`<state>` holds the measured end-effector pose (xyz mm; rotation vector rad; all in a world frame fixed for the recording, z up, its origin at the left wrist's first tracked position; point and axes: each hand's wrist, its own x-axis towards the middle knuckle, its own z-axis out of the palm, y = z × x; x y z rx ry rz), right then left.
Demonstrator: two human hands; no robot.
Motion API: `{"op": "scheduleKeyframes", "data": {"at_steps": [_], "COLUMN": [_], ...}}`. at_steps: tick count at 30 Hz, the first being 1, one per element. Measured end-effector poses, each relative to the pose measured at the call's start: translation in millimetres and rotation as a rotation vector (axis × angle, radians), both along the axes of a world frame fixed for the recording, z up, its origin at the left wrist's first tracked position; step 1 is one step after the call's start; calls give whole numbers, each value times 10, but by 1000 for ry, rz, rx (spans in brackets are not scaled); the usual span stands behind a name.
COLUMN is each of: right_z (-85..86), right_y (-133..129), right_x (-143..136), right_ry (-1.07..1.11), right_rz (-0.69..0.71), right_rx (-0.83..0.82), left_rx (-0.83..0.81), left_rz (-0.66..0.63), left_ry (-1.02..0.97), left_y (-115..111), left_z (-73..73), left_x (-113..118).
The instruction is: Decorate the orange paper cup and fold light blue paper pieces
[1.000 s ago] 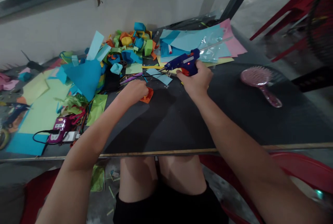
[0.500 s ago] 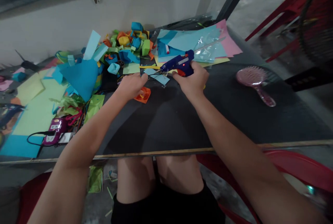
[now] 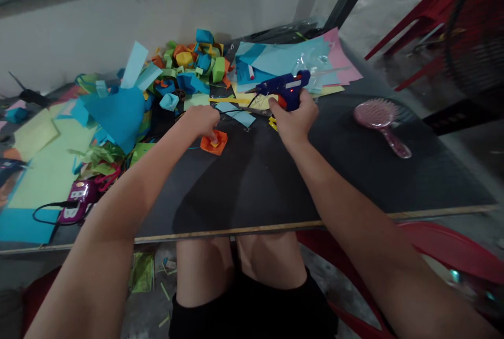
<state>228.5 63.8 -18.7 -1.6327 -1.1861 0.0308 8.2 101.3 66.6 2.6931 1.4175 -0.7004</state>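
Note:
My right hand [image 3: 296, 121] is wrapped round the handle of a dark blue glue gun [image 3: 281, 88], whose small red light is on and whose nozzle points left. The gun is held above the table. My left hand [image 3: 201, 120] is closed, with a fingertip pressed down into a folded orange paper piece [image 3: 220, 144] that has a yellow centre. Its other fingers are curled and partly hidden. A black cord runs from near the left hand toward the gun. Between the hands lie a light blue paper strip [image 3: 238, 115] and a small yellow object [image 3: 273, 123], partly behind the right hand.
A heap of coloured folded paper pieces [image 3: 185, 60] stands by the wall. Blue paper sheets [image 3: 271, 55] lie at the back right and a pink hairbrush [image 3: 380, 116] at the right. A purple device [image 3: 79, 200] with a cable sits near the left front of the table.
The glue gun has moved right and slightly up, away from the left hand. My left hand stays at the orange paper piece, its fingertip now visible on the yellow centre.

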Motion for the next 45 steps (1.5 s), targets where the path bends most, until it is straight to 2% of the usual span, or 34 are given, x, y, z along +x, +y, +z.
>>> {"op": "scheduleKeyframes", "data": {"at_steps": [9, 18, 25, 32, 41, 45], "right_z": [-12, -11, -36, -19, -132, -136], "right_y": [7, 14, 60, 19, 217, 226], "right_x": [2, 11, 51, -11, 253, 263], "right_ry": [20, 54, 97, 15, 52, 87], "right_rz": [27, 35, 16, -1, -48, -50], "right_rx": [-22, 31, 64, 50, 88, 89], "left_rx": [-53, -10, -39, -83, -122, -114], "left_rz": [-55, -67, -54, -37, -74, -75], "left_ry": [41, 55, 54, 77, 113, 108], "left_y": [33, 2, 0, 86, 165, 138], "left_z": [78, 93, 96, 60, 26, 13], "left_x": [164, 173, 143, 133, 218, 193]}}
